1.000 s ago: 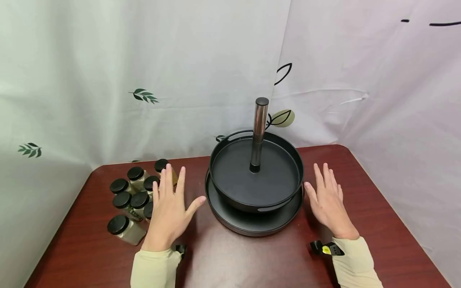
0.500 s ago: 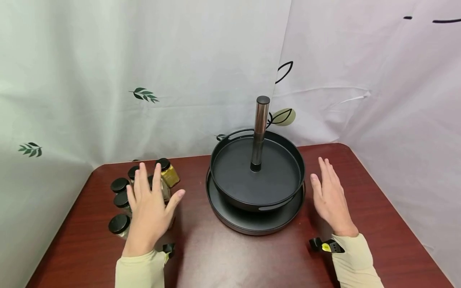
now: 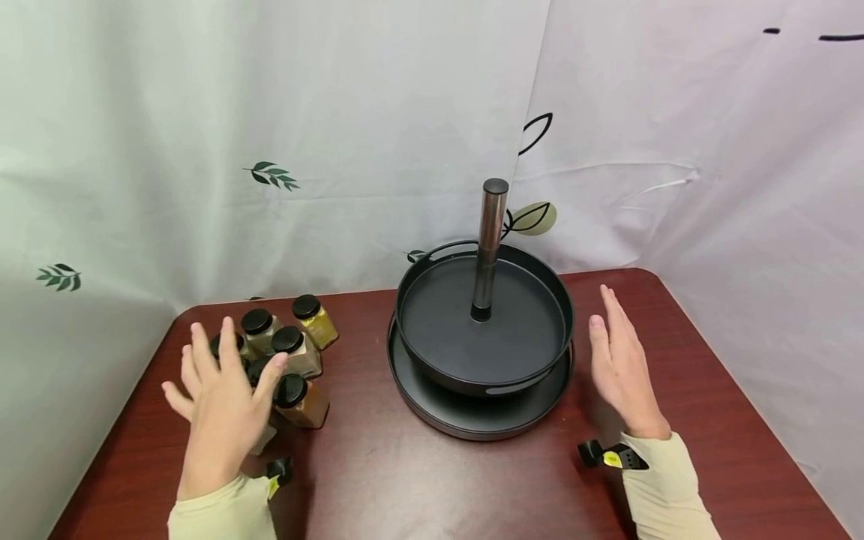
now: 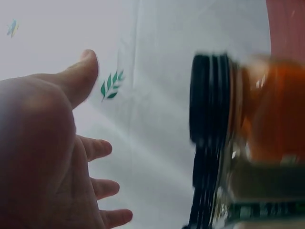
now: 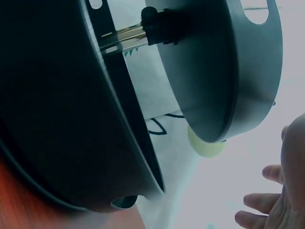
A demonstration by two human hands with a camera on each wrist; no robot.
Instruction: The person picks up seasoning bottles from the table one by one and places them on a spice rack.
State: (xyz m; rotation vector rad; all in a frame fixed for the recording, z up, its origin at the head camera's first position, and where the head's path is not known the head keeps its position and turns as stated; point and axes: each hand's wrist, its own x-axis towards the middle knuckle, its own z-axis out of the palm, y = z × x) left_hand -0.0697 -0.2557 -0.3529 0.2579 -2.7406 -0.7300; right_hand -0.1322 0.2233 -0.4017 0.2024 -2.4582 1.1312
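My left hand (image 3: 219,409), fingers spread and holding nothing, is over a cluster of square spice jars (image 3: 297,356) with black lids, hiding some of them. Up close in the left wrist view, an orange-filled jar (image 4: 276,112) stands beyond the palm. A yellow-filled jar (image 3: 319,324) is at the back of the cluster. My right hand (image 3: 622,367) is upright with fingers extended and nothing in it, right of a black two-tier round tray stand (image 3: 439,330). A metal post (image 3: 489,251) rises from its upper tray. The upper tray's underside (image 5: 205,71) shows in the right wrist view.
The dark red-brown table (image 3: 418,487) carries everything, with rounded back corners. White curtain (image 3: 378,112) printed with leaves hangs right behind it and along both sides. Each wrist wears a black strap with a camera (image 3: 280,470).
My left hand has swept left and toward me over the jars, its fingers spreading, uncovering jars on the right side of the cluster. My right hand has turned more edge-on beside the stand.
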